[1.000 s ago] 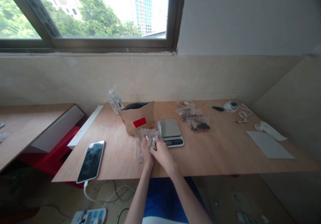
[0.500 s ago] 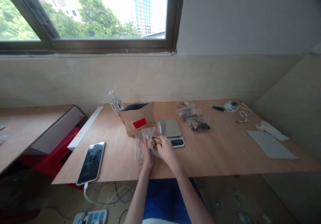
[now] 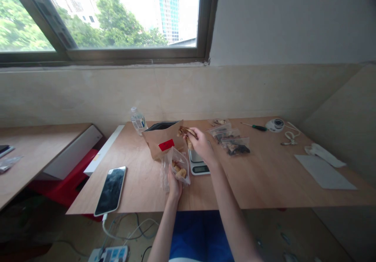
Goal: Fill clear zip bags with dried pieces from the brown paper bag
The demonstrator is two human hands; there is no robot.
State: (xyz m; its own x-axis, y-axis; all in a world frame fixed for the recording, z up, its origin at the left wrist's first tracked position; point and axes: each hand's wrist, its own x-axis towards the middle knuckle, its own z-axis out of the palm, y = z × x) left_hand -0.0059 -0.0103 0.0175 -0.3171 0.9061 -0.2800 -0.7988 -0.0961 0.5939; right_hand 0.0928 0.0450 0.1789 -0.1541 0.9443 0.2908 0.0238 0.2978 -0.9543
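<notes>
My left hand (image 3: 174, 185) is closed round a clear plastic bag (image 3: 183, 162) that holds brown and tan dried pieces, which look like dried mushrooms. Raised over the back of the kitchen scale (image 3: 200, 170), my right hand (image 3: 201, 144) pinches a few dried brown pieces (image 3: 187, 132). The scale's metal plate is partly covered from view by this hand. Just behind the clear bag stands an open brown paper pouch (image 3: 155, 140) with a red label.
Several filled zip bags (image 3: 235, 146) lie right of the scale. A phone (image 3: 111, 191) on a cable sits at the left, a water bottle (image 3: 138, 121) at the back. Further right are a screwdriver (image 3: 258, 127), a white dome camera (image 3: 275, 125) and a white sheet (image 3: 324, 172).
My right hand has come out of the clear bag with dried pieces and moved up over the scale. My left hand still holds the bag, whose opening now faces me more.
</notes>
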